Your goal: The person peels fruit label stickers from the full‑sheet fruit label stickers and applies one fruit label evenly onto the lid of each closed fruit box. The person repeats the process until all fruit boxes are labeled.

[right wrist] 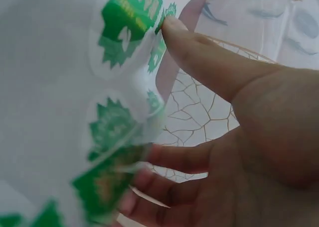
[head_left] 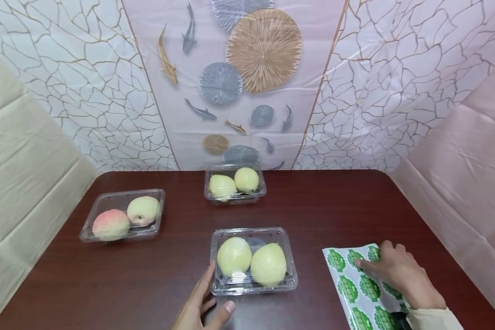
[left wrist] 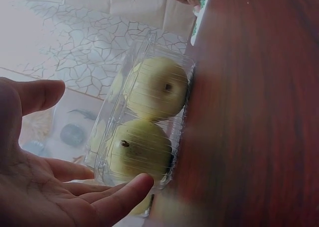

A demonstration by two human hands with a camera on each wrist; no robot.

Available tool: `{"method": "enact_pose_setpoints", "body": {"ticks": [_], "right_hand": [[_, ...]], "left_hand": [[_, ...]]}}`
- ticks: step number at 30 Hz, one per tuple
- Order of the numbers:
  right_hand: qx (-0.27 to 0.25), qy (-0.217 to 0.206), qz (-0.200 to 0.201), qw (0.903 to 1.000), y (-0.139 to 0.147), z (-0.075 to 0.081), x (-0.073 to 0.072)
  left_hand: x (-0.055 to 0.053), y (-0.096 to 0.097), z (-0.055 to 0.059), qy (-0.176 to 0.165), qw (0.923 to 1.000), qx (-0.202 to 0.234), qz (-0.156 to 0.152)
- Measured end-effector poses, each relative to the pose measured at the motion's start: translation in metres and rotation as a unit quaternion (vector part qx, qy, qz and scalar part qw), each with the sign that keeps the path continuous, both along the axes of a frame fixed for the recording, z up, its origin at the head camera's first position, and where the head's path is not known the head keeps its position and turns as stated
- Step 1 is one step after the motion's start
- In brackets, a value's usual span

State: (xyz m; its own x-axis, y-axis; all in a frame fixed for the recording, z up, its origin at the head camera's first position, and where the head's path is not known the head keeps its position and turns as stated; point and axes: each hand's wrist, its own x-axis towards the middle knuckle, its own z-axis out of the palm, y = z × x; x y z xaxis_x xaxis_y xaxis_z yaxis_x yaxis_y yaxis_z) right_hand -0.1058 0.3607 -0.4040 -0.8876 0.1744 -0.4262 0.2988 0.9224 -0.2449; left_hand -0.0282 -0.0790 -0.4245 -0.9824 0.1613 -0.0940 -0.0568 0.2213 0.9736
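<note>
In the head view, a clear plastic clamshell box (head_left: 253, 261) with two yellow-green fruits (head_left: 268, 265) stands mid-table. My left hand (head_left: 204, 300) is at its near left corner, with fingers extended and thumb apart. From the left wrist, the lidded box (left wrist: 142, 112) appears beyond the spread fingers; whether they touch it I cannot tell. To the right lies a white sheet of green scalloped stickers (head_left: 354, 284). My right hand (head_left: 404, 272) holds that sheet by its right edge. The right wrist view has the thumb on the sheet (right wrist: 60, 87), which bends there, and fingertips at its edge, partly blurred.
A second clear box (head_left: 236, 195) with two pale fruits stands at the table's back. At the left is another box (head_left: 146, 227), holding one pinkish and one pale fruit. Patterned cloth (head_left: 268, 123) hangs behind the dark red-brown table (head_left: 148, 279).
</note>
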Motion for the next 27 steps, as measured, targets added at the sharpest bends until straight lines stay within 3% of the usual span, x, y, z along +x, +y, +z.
{"method": "enact_pose_setpoints", "body": {"ticks": [4, 8, 14, 17, 19, 23, 25, 26, 27], "right_hand": [[-0.056, 0.053, -0.001, 0.9971, 0.001, 0.0, 0.001], [-0.107, 0.113, 0.017, 0.9876, -0.003, 0.007, 0.001], [-0.207, 0.142, 0.013, 0.9679, -0.021, 0.029, 0.014], [-0.262, 0.149, 0.012, 0.9535, -0.03, 0.045, 0.025], [-0.293, 0.148, 0.033, 0.9439, -0.036, 0.056, 0.031], [-0.386, 0.109, 0.134, 0.9063, -0.05, 0.077, 0.039], [-0.434, 0.083, 0.194, 0.8759, -0.06, 0.085, 0.041], [-0.459, 0.066, 0.225, 0.8569, -0.065, 0.087, 0.042], [-0.476, 0.054, 0.25, 0.8414, -0.071, 0.089, 0.043]], "left_hand": [[0.003, 0.002, -0.001, 0.021, 0.9995, -0.022, 0.009], [0.002, 0.003, 0.0, 0.04, 0.998, -0.045, 0.018], [-0.002, 0.003, 0.005, 0.034, 0.9953, -0.086, 0.03], [0.0, 0.005, 0.006, 0.073, 0.9881, -0.128, 0.045], [0.001, 0.007, 0.007, 0.117, 0.9771, -0.164, 0.068], [0.002, 0.016, 0.014, 0.242, 0.9407, -0.214, 0.104], [0.001, 0.023, 0.021, 0.3, 0.9257, -0.213, 0.089], [0.001, 0.028, 0.025, 0.318, 0.9236, -0.203, 0.069], [0.001, 0.033, 0.029, 0.325, 0.9262, -0.187, 0.041]]}}
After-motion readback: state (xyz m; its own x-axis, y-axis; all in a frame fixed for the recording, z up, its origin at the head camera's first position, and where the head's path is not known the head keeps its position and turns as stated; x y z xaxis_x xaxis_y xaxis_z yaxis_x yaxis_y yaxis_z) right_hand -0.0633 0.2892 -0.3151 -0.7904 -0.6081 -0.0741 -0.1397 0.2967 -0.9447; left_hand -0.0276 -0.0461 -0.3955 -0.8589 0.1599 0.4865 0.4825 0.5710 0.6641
